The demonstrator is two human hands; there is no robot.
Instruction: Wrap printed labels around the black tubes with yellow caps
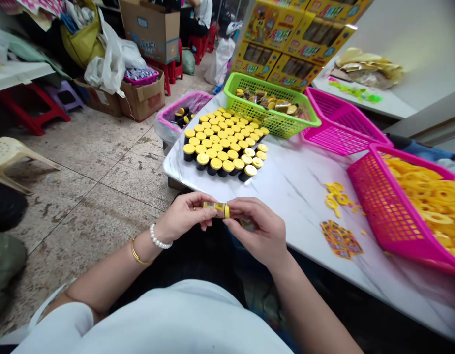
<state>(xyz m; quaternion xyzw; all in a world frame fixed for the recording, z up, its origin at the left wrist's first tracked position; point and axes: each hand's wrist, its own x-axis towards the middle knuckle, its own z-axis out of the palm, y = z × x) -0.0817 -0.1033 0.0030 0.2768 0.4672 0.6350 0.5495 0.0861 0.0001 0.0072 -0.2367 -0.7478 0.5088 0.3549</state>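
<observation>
My left hand [188, 212], with a pearl bracelet at the wrist, pinches a small labelled bottle [212, 206] lying sideways just off the table's front edge. Its yellow end points right, toward my right hand [257, 227], whose thumb and fingers close on that end. The fingers partly cover the bottle. Beyond my hands, rows of short black bottles with yellow caps [222, 156] stand upright on the marble-patterned table [286, 182]. To the right lie yellow plastic rings with handles [337, 195] and a small pile of printed orange labels [340, 238].
A green basket [289, 123] of yellow-capped pieces stands behind the rows. Pink baskets [382, 216] line the right side, the nearest full of yellow rings. Stacked yellow boxes [275, 44] rise at the back. A lined pink bin [164, 120] sits off the table's left corner.
</observation>
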